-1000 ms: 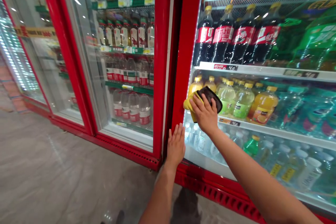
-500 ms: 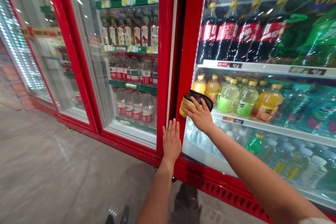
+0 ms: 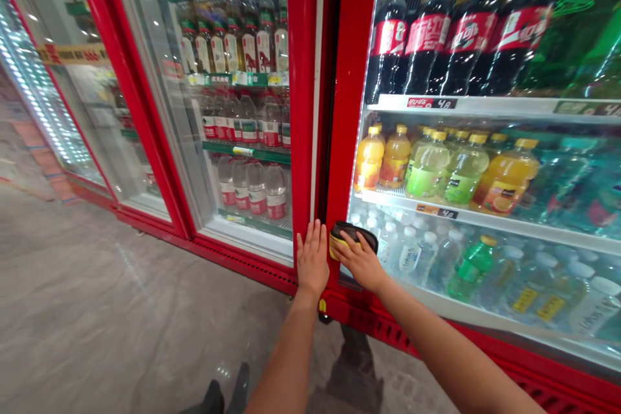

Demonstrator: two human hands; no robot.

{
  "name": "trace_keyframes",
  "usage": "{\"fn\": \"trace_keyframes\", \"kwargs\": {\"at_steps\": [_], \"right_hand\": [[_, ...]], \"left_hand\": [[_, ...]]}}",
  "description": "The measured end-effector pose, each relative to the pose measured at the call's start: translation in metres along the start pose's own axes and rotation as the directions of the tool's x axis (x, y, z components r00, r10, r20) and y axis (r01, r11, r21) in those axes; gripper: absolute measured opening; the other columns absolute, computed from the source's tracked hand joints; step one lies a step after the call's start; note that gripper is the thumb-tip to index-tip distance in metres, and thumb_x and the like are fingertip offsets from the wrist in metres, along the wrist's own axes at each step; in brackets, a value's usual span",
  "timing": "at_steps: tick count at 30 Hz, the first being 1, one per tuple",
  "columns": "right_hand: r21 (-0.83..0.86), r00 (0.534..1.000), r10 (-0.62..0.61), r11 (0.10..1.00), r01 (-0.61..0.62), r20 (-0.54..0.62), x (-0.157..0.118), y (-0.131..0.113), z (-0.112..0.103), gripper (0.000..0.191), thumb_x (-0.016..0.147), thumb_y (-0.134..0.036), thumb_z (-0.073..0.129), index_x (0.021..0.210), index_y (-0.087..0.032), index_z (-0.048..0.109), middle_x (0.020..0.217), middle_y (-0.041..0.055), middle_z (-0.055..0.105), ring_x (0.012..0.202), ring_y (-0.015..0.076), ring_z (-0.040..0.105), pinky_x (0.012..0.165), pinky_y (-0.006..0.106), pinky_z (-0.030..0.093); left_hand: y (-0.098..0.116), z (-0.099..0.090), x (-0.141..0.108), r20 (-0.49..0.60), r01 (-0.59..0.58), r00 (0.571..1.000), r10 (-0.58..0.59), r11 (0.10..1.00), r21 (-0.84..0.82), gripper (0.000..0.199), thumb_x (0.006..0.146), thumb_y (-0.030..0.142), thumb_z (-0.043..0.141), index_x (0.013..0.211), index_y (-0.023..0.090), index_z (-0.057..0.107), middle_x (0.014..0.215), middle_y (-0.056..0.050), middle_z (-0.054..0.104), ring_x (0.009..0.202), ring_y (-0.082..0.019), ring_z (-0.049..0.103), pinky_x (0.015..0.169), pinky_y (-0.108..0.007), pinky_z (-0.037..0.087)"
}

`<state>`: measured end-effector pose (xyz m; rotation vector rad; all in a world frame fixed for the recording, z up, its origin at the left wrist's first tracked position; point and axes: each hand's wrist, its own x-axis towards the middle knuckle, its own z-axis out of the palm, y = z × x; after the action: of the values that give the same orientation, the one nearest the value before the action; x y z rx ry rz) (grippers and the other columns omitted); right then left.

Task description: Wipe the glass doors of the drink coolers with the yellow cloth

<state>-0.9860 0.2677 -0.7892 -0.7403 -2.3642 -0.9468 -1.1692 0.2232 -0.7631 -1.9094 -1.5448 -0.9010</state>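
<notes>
My right hand (image 3: pixel 363 264) presses a folded black-and-yellow cloth (image 3: pixel 354 229) against the lower part of the right cooler's red frame (image 3: pixel 345 123), overlapping the edge of the glass. My fingers lie spread over the cloth and hide part of it. To its left, my left hand (image 3: pixel 313 264) rests flat with fingers extended on the red frame of the left cooler (image 3: pixel 301 116), holding nothing. Behind the glass close to the cloth stand clear water bottles (image 3: pixel 410 252) on the bottom shelf.
Cola bottles (image 3: pixel 469 39) and juice bottles (image 3: pixel 429 165) fill the right cooler's shelves. Through the left cooler's glass show red-labelled water bottles (image 3: pixel 256 187). A narrow dark gap separates the coolers. Grey floor (image 3: pixel 130 310) lies below, with a dark shoe (image 3: pixel 213 394) at the bottom edge.
My right hand has slid the cloth down the right cooler's frame, to near the height of my left hand. My left hand stays on the left cooler's frame. The view has shifted slightly.
</notes>
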Motion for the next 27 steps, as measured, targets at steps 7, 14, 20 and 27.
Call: {"fn": "trace_keyframes", "kwargs": {"at_steps": [7, 14, 20, 27], "right_hand": [[0.056, 0.985, -0.167, 0.985, 0.164, 0.044, -0.008, -0.002, 0.021, 0.038, 0.095, -0.018, 0.056, 0.13, -0.026, 0.067, 0.142, 0.0016, 0.065, 0.143, 0.0228, 0.048, 0.125, 0.049, 0.029], [-0.003, 0.995, -0.088, 0.996, 0.088, -0.055, 0.072, 0.072, -0.063, 0.045, 0.099, -0.021, 0.052, 0.144, -0.026, 0.056, 0.155, 0.0027, 0.052, 0.15, 0.0254, 0.037, 0.127, 0.055, 0.017], [-0.097, 0.984, 0.039, 0.994, -0.057, -0.176, 0.172, 0.15, -0.165, 0.042, 0.101, -0.025, 0.05, 0.142, -0.029, 0.058, 0.158, 0.0029, 0.048, 0.152, 0.0295, 0.033, 0.126, 0.062, 0.008], [-0.129, 0.975, 0.082, 0.985, -0.111, -0.206, 0.192, 0.156, -0.188, 0.045, 0.1, -0.028, 0.051, 0.144, -0.025, 0.057, 0.159, 0.0068, 0.046, 0.153, 0.0345, 0.027, 0.124, 0.066, 0.009]], "left_hand": [[0.005, 0.0, 0.003, -0.009, -0.006, 1.0, 0.006, 1.0, 0.014, 0.074, 0.086, 0.001, 0.043, 0.158, 0.012, 0.032, 0.165, -0.012, 0.033, 0.155, -0.025, 0.025, 0.126, -0.054, 0.027], [0.018, -0.01, 0.022, -0.163, -0.002, 0.987, 0.007, 1.0, 0.031, 0.08, 0.088, -0.001, 0.039, 0.163, 0.013, 0.015, 0.165, -0.015, 0.032, 0.156, -0.025, 0.021, 0.125, -0.056, 0.029], [0.029, -0.037, 0.059, -0.212, 0.003, 0.977, 0.01, 0.998, 0.061, 0.08, 0.087, -0.001, 0.04, 0.162, 0.013, 0.017, 0.166, -0.014, 0.029, 0.156, -0.026, 0.02, 0.124, -0.055, 0.031], [0.044, -0.053, 0.094, -0.219, -0.07, 0.972, 0.089, 0.993, 0.092, 0.075, 0.088, 0.006, 0.046, 0.16, 0.012, 0.025, 0.165, -0.015, 0.032, 0.156, -0.026, 0.024, 0.125, -0.053, 0.03]]}}
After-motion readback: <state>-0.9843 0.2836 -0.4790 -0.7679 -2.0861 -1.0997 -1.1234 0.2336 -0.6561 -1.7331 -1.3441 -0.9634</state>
